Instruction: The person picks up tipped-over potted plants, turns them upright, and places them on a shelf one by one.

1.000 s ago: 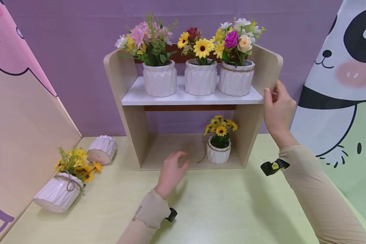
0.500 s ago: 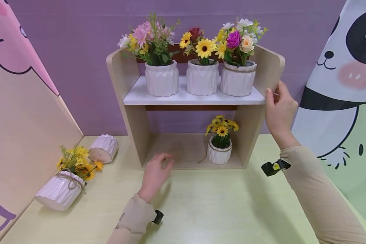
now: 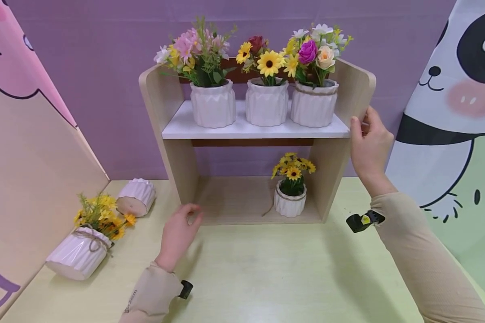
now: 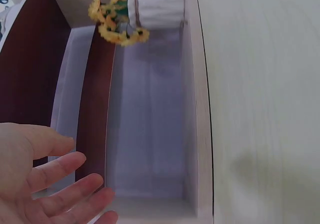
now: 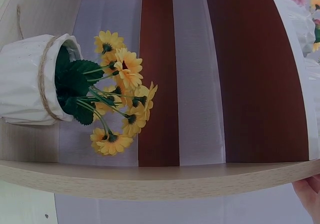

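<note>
A two-tier wooden shelf with a white upper board stands ahead. My right hand holds its right side panel by the front edge, thumb in front and fingers on the outer side. My left hand is held with loosely bent fingers before the lower left corner, holding nothing; in the left wrist view its fingers are spread apart. On the lower tier, at the right, stands a white pot of small yellow flowers with twine round it. The upper board bears a pink-flower pot, a sunflower pot and a mixed-flower pot.
On the table at the left, a white pot of yellow flowers lies on its side, tied with twine. Behind it lies another white pot, base toward me. A panda print stands at the right, a pink-topped panel at the left.
My left hand has moved left along the shelf's front, from near the middle to its lower left corner. The right hand has stayed on the side panel, and the pots have not moved.
</note>
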`<state>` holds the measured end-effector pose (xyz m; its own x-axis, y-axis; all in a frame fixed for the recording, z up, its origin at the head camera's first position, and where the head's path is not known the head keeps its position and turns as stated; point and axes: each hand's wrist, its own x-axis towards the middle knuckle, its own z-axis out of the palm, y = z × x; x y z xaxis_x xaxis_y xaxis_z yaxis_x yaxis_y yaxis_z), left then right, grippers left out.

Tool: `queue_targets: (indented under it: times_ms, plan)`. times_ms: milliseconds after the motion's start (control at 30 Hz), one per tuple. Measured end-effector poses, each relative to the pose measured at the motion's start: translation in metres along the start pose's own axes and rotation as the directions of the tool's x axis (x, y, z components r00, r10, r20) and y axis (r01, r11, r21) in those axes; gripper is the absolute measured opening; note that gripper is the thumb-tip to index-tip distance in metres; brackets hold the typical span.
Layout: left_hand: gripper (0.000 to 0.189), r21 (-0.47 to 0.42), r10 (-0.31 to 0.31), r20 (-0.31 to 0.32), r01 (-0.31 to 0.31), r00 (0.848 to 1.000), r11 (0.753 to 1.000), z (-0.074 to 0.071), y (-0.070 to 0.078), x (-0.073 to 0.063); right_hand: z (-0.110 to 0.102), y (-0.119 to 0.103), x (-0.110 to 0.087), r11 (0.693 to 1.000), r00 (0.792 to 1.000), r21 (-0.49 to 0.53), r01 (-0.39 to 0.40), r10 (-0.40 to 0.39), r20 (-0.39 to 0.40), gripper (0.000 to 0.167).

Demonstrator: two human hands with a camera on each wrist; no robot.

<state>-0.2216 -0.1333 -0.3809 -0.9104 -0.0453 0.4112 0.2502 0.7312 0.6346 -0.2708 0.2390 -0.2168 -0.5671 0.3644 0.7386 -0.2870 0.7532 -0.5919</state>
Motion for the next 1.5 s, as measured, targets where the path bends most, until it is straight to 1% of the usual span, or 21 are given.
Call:
queue_targets:
  times_ms: [100,200,333,433,600,733,867,1033,1133,1167,1233,1367,1500]
  plan:
    - [0.02,0.053,0.014,-0.023,-0.012,1.0,0.998,-0.008,-0.007,0.0,0.0,-0.001,0.0,1.0,1.0,0.002,0.008,-0.008,-0.006,0.038]
    - [0.021,0.105,0.016,-0.025,-0.014,1.0,0.994,-0.018,-0.01,-0.001,-0.001,-0.001,0.001,1.0,1.0,0.003,0.007,-0.007,-0.009,0.037]
    - [0.022,0.173,0.001,-0.037,0.005,0.999,0.985,-0.03,-0.016,-0.003,-0.001,-0.002,0.001,1.0,1.0,0.006,0.005,-0.005,-0.005,0.037]
    - [0.022,0.214,-0.001,-0.056,0.013,0.998,0.977,-0.036,-0.023,-0.006,-0.001,-0.002,0.001,1.0,1.0,0.008,0.006,-0.006,-0.006,0.037]
    - [0.021,0.249,0.016,-0.095,0.009,0.995,0.969,-0.045,-0.034,-0.012,-0.001,-0.002,0.001,1.0,1.0,0.007,0.007,-0.007,-0.012,0.036]
    - [0.019,0.26,0.036,-0.13,-0.001,0.991,0.966,-0.052,-0.039,-0.017,-0.001,-0.003,0.0,1.0,1.0,0.013,0.008,-0.008,0.0,0.037]
    - [0.019,0.274,0.068,-0.179,-0.016,0.981,0.962,-0.06,-0.044,-0.019,-0.002,-0.003,0.0,1.0,1.0,0.014,0.021,-0.021,0.002,0.037]
    - [0.017,0.326,0.127,-0.252,-0.04,0.959,0.945,-0.069,-0.052,-0.022,-0.003,-0.003,0.001,1.0,1.0,0.014,0.016,-0.016,0.017,0.037]
    - [0.018,0.355,0.144,-0.277,-0.038,0.95,0.934,-0.074,-0.058,-0.026,-0.003,-0.003,0.0,1.0,0.999,0.017,0.011,-0.011,0.03,0.037]
    - [0.018,0.361,0.142,-0.284,-0.032,0.948,0.932,-0.076,-0.06,-0.027,-0.002,-0.002,0.0,1.0,0.999,0.017,0.009,-0.009,0.035,0.038]
    - [0.019,0.377,0.123,-0.288,-0.005,0.95,0.926,-0.08,-0.064,-0.03,-0.002,-0.002,0.0,1.0,0.999,0.018,0.007,-0.008,0.042,0.039]
    - [0.021,0.402,0.074,-0.269,0.043,0.96,0.915,-0.087,-0.071,-0.036,-0.002,-0.002,0.0,1.0,0.999,0.024,0.008,-0.009,0.038,0.039]
    - [0.022,0.429,0.043,-0.255,0.073,0.966,0.9,-0.093,-0.078,-0.04,-0.003,-0.002,0.0,1.0,0.999,0.029,0.006,-0.007,0.033,0.038]
